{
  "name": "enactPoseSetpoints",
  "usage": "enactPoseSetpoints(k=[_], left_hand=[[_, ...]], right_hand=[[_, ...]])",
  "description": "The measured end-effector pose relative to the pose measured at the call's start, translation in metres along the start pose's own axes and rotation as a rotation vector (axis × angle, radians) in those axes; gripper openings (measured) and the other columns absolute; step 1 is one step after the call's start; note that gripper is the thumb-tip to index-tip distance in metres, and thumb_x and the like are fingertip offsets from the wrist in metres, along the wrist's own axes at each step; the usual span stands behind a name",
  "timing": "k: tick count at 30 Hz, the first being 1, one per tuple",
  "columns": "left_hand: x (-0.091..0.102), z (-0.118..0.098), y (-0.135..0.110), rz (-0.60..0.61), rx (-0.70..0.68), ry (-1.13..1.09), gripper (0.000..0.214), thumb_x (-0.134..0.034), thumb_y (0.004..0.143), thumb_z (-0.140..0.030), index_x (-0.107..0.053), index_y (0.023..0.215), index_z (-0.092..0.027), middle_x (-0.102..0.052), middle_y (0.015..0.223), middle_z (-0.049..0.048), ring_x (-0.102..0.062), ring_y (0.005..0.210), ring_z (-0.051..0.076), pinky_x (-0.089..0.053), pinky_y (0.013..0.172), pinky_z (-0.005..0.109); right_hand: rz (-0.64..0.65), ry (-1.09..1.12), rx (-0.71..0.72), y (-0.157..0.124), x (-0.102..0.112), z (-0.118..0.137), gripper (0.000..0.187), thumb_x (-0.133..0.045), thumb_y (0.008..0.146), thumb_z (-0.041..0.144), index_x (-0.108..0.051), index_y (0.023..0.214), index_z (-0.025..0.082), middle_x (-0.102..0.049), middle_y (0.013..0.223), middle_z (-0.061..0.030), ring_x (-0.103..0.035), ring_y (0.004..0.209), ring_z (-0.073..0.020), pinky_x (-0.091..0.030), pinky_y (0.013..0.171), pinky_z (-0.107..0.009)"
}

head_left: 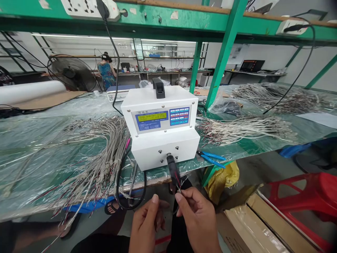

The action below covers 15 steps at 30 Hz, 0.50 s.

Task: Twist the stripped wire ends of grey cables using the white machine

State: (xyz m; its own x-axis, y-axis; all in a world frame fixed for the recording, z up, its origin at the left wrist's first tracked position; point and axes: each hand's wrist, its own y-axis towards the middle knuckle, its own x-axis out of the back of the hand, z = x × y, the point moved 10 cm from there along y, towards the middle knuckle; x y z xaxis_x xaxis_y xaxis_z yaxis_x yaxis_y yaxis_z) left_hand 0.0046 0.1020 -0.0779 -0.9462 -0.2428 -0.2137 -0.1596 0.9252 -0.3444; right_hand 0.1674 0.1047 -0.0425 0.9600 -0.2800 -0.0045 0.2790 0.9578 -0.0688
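Observation:
A white wire-twisting machine (163,105) with a lit display and keypad stands at the bench edge, a black cylindrical spindle (172,167) sticking out of its front. Just below the spindle, my right hand (197,218) pinches a cable (180,189) between thumb and fingers; its thin red, black and pale wires reach up to the spindle's end. Whether the wires sit inside it, I cannot tell. To the left, my left hand (149,223) is held with thumb raised and fingers loosely bent, apart from the cable, and nothing shows in it.
Bundles of grey cables (105,151) lie left of the machine, with more white cables (244,130) to the right. Blue-handled cutters (212,158) rest by the machine. A black cord (144,189) loops over the edge. Below right are a cardboard box (252,225) and red stool (310,196).

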Motion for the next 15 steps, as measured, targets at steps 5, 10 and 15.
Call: enactPoseSetpoints(k=[5, 10, 15], left_hand=[[-0.006, 0.000, -0.004, 0.034, 0.004, 0.021, 0.051, -0.070, 0.073, -0.063, -0.072, 0.066, -0.012, -0.033, 0.048, -0.0050, -0.035, 0.048, 0.012, -0.036, 0.048, 0.024], [-0.009, -0.003, -0.010, 0.045, -0.005, 0.053, 0.051, -0.069, 0.074, -0.063, -0.072, 0.066, -0.013, -0.033, 0.047, -0.0049, -0.035, 0.048, 0.012, -0.037, 0.049, 0.024], [-0.019, -0.003, -0.016, 0.114, 0.009, 0.041, 0.049, -0.071, 0.074, -0.060, -0.071, 0.065, -0.013, -0.029, 0.048, -0.0062, -0.032, 0.048, 0.010, -0.037, 0.048, 0.023]], right_hand=[[-0.008, 0.005, 0.005, -0.008, 0.007, -0.005, 0.033, -0.064, 0.085, 0.047, -0.062, 0.077, 0.015, -0.051, 0.056, 0.0048, -0.052, 0.051, -0.0099, -0.041, 0.053, -0.019], [0.007, 0.051, -0.029, -0.017, 0.012, -0.013, 0.034, -0.066, 0.085, 0.048, -0.064, 0.077, 0.015, -0.052, 0.054, 0.0043, -0.052, 0.050, -0.0095, -0.040, 0.051, -0.019], [-0.094, 0.208, -0.109, -0.036, 0.030, -0.025, 0.041, -0.074, 0.075, 0.054, -0.064, 0.071, 0.015, -0.051, 0.058, 0.0043, -0.048, 0.042, -0.0058, -0.042, 0.045, -0.017]])
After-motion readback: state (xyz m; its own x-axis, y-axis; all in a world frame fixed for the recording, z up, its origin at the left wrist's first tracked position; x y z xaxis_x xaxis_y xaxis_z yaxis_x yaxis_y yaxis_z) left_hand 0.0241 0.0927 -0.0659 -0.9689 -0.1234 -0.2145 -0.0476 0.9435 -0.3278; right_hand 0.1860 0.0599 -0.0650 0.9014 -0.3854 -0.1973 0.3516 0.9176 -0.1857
